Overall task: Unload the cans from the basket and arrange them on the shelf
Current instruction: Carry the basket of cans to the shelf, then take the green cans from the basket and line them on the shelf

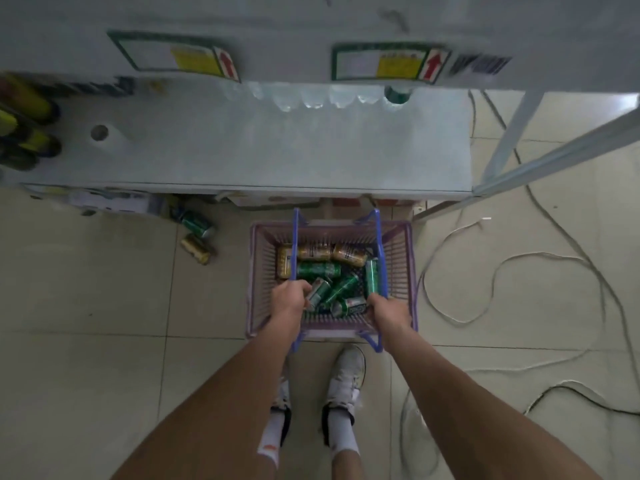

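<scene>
A pink plastic basket (403, 271) with two blue handles stands on the tiled floor in front of a grey shelf (277, 150). Several green cans (318, 270) and gold cans (348, 254) lie jumbled inside it. My left hand (289, 299) is closed around the left blue handle (295, 237), with its fingers beside a green can. My right hand (386, 310) is closed around the right blue handle (378, 237), just below an upright green can (371, 277).
Clear bottles (311, 98) line the back of the shelf, and dark yellow cans (31, 133) stand at its left end. A green can (195, 225) and a gold can (197, 249) lie on the floor at left. Cables (502, 271) loop across the tiles at right. My white shoes are below the basket.
</scene>
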### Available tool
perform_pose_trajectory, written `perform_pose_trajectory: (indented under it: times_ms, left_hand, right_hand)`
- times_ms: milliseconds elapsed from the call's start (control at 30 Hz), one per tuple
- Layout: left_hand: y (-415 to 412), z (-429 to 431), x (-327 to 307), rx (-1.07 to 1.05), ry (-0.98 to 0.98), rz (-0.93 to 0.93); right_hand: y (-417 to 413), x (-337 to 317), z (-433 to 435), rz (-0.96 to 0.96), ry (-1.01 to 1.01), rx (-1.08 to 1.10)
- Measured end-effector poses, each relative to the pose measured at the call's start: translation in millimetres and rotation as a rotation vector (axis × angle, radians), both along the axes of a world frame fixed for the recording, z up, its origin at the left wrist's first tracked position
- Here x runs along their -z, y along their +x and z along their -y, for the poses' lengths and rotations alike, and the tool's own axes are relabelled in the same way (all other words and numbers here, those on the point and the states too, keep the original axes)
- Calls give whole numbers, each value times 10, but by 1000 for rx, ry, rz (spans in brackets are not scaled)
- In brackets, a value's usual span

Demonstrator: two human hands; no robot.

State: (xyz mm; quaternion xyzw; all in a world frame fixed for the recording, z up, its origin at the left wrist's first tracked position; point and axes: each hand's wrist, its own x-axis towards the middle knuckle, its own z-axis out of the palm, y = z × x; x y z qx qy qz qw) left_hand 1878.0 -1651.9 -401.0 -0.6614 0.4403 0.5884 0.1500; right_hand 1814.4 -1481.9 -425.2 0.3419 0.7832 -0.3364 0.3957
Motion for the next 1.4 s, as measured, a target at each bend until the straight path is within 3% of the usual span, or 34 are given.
perform_pose_trajectory:
  times_ms: [200,433,600,700,767,867,933,1100,1400]
  left_hand:
    - [69,11,484,21,-59,21]
    - [266,-20,688,119,-227,-19]
    - [649,241,913,333,-463,145]
    - [915,445,1179,444,-216,337]
    - [1036,492,1277,460,-44,337]
    - [1218,458,1373,524,50,270]
    - [1335,413,1475,402,89,250]
    - [1353,255,1664,-64,127,146]
    - [1041,206,1885,-280,-89,113]
  right_hand:
    - [65,510,-164,-99,189,-20]
    - [289,624,-457,-223,362,-298]
    - [302,824,-653,-61,497,-453]
    - [134,1039,-834,86,465,-461]
    - [33,1278,-1007,149,415,-467]
    - [11,1408,-1136,271,321,-589]
    - [89,1438,-1138,315,197,-467]
    - [257,1655,-1174,208,0,-70]
    - [92,1776,-1072,81,9,-84]
